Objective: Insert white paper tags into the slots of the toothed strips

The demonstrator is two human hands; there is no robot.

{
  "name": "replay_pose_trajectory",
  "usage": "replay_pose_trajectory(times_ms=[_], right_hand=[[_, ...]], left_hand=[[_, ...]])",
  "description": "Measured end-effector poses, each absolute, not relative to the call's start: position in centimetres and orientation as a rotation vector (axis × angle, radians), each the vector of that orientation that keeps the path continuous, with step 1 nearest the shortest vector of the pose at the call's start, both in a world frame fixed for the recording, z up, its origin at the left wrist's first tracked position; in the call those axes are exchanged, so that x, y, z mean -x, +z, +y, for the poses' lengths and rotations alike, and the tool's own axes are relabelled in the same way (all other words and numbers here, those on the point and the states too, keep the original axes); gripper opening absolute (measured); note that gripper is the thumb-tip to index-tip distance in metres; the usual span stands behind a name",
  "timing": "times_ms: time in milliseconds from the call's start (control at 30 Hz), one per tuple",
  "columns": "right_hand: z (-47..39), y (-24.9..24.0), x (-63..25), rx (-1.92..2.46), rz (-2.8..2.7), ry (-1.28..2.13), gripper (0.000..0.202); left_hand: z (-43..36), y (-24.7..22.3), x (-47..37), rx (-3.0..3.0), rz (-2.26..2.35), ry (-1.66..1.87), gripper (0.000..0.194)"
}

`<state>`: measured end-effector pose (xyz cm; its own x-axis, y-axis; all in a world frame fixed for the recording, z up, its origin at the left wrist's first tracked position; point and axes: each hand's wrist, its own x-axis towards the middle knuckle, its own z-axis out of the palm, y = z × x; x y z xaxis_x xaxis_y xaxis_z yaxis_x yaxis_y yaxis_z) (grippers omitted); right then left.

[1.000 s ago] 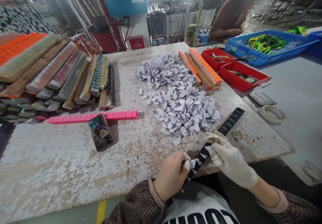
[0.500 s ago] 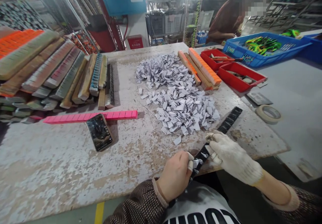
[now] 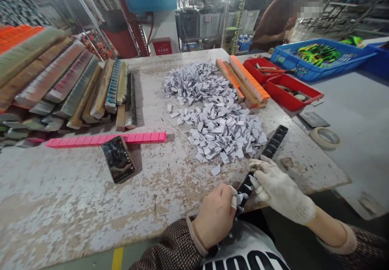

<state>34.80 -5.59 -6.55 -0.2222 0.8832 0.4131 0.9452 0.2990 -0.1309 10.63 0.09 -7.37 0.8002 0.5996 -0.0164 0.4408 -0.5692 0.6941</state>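
A long black block strip (image 3: 276, 140) slants from the table's right side down to my lap, with small white pieces (image 3: 241, 198) sticking out of its near part. My left hand (image 3: 216, 213), bare but for pale covers on fingertips, is closed around the strip's lower part. Higher up, my right hand (image 3: 281, 191) in a white knitted glove curls its fingers over the strip, hiding a stretch of it. Whether a white piece sits in the gloved fingers I cannot tell. Just beyond lies a large heap of white paper-like pieces (image 3: 223, 130), one loose piece nearest me.
A phone (image 3: 118, 159) leans on a pink segmented strip (image 3: 146, 138). Stacked wooden and coloured strips (image 3: 65, 86) fill the left. Orange strips (image 3: 249, 77), red trays (image 3: 293, 93), a blue basket (image 3: 322, 65) and a tape roll (image 3: 324, 138) are at right. A person sits behind.
My view has shifted slightly. My left hand has moved a little right along with the black strip, whose far end shifts slightly left and up. Both hands keep their closed grasp.
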Motion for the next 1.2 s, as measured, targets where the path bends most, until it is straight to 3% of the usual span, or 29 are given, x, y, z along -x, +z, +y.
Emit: replay_pose_trajectory(times_ms=[633,1200], right_hand=[[-6.5,-6.5,-34.0,1.541,-1.845,-0.030,0.017],[-4.8,-5.3,-35.3,1.629,-2.267,-0.130,0.012]], left_hand=[[-0.1,-7.3,-10.7,-2.321,0.762,0.273,0.014],[0.0,-7.1,-10.7,-2.255,0.760,0.272,0.012]])
